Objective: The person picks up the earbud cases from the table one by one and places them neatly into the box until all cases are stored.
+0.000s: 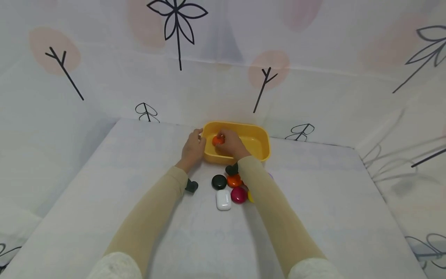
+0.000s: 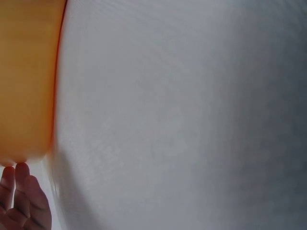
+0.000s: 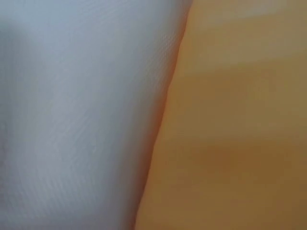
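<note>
In the head view, my right hand [image 1: 232, 144] is inside the yellow tray [image 1: 258, 135], pinching a glossy orange-red round piece [image 1: 218, 141] near the tray's left end. My left hand [image 1: 193, 147] touches the outside of that left end. The left wrist view shows its fingers [image 2: 36, 196] fairly straight, tips against the outer wall of the tray [image 2: 26, 86]. Only the tray's side [image 3: 230, 110] and the white surface appear in the right wrist view; the right hand's fingers are out of that frame.
Before the tray lie a dark round piece [image 1: 219, 182], an orange round piece [image 1: 234, 180], a crimson round piece [image 1: 239, 195], and a white rounded rectangular piece [image 1: 223, 200]. A yellow piece [image 1: 250, 197] is partly hidden by the right sleeve [image 1: 271, 205]. A patterned cloth wall [image 1: 216, 89] stands behind.
</note>
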Motion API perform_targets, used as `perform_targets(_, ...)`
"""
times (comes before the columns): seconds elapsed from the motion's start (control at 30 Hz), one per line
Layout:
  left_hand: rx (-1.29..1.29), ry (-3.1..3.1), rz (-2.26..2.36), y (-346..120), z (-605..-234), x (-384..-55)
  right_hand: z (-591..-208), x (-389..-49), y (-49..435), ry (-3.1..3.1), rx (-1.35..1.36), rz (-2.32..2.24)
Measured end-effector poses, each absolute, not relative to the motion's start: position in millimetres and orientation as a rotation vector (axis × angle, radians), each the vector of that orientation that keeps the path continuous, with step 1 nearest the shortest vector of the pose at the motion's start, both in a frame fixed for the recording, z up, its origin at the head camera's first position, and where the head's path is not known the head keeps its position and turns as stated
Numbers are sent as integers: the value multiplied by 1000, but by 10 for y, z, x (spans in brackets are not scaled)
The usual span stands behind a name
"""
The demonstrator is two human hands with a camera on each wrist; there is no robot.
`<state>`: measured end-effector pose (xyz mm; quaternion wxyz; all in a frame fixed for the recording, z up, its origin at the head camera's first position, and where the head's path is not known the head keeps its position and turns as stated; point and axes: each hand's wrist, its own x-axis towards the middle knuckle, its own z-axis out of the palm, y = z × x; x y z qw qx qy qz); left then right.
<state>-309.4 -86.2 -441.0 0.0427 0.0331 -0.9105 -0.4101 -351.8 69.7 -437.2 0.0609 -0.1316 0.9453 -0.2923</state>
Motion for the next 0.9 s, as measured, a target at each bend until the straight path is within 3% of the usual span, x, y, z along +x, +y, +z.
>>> perform_targets(0.9,91,-2770,-1264,-864,-4439,-3089,-4237,-3452,736,2930,-434,-1318)
